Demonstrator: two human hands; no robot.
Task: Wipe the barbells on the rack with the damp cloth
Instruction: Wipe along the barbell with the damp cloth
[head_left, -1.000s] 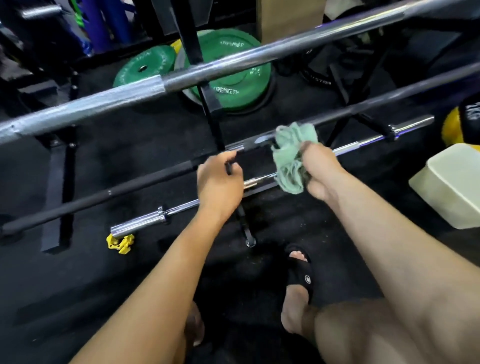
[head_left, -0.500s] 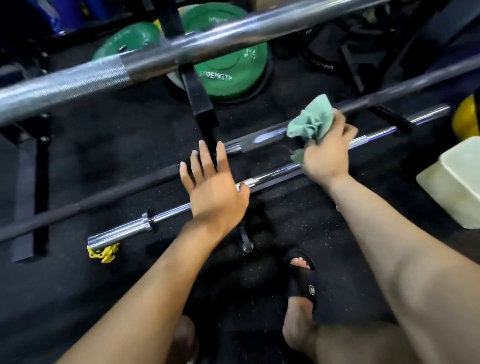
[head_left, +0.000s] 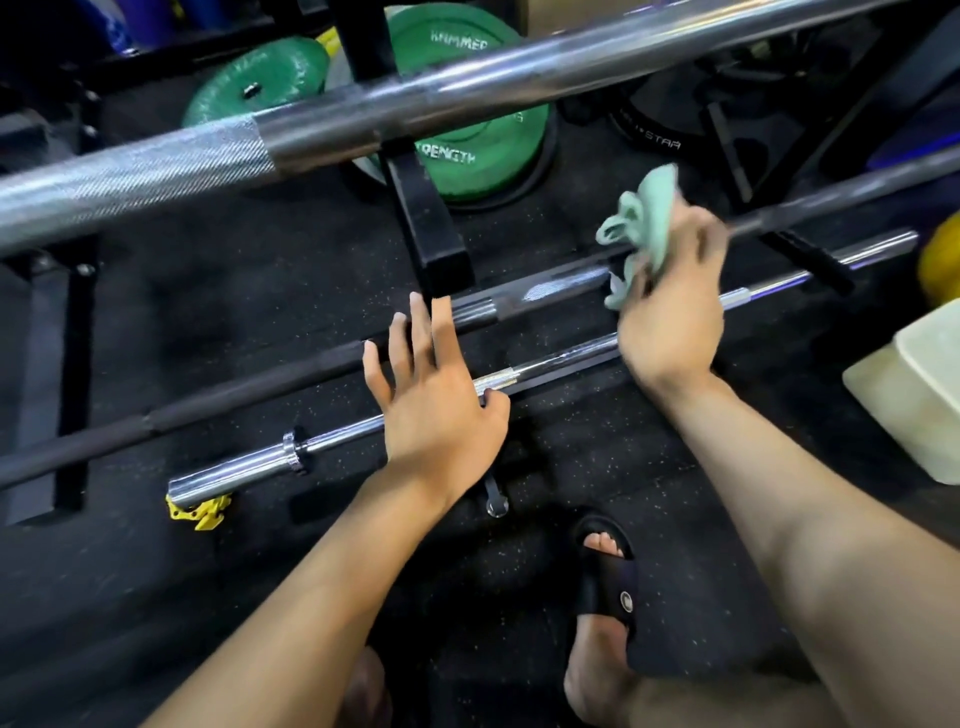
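Right hand (head_left: 670, 317) grips a bunched pale-green cloth (head_left: 641, 234), fingers curled round it, with the cloth pressed against the dark middle barbell (head_left: 249, 392) where that bar passes under the hand. This hand and the cloth are smeared by blur, so the exact finger positions cannot be made out. Left hand (head_left: 436, 400) is spread wide and holds nothing — fingers straight and fanned, their tips over the dark middle barbell, the thumb lying by the chrome barbell (head_left: 343, 434) below it; whether the palm actually touches either bar cannot be told.

Three bars run slantwise from lower left to upper right. Nearest the camera is a thick silver barbell (head_left: 363, 124), knurled on its left stretch and smooth to the right. Behind it comes the dark one, with a shinier wet-looking patch just left of the cloth. Lowest is the chrome barbell with its collar and sleeve at the left end, close to the black speckled floor (head_left: 234, 291).

A black rack upright (head_left: 426, 228) stands between the bars. Green weight plates (head_left: 467, 150) lie on the floor beyond. A yellow clip (head_left: 200, 512) sits just beside the chrome sleeve's end, a pale tub (head_left: 919, 400) is at the right edge, and a foot in a black slide sandal (head_left: 608, 587) shows at the bottom.
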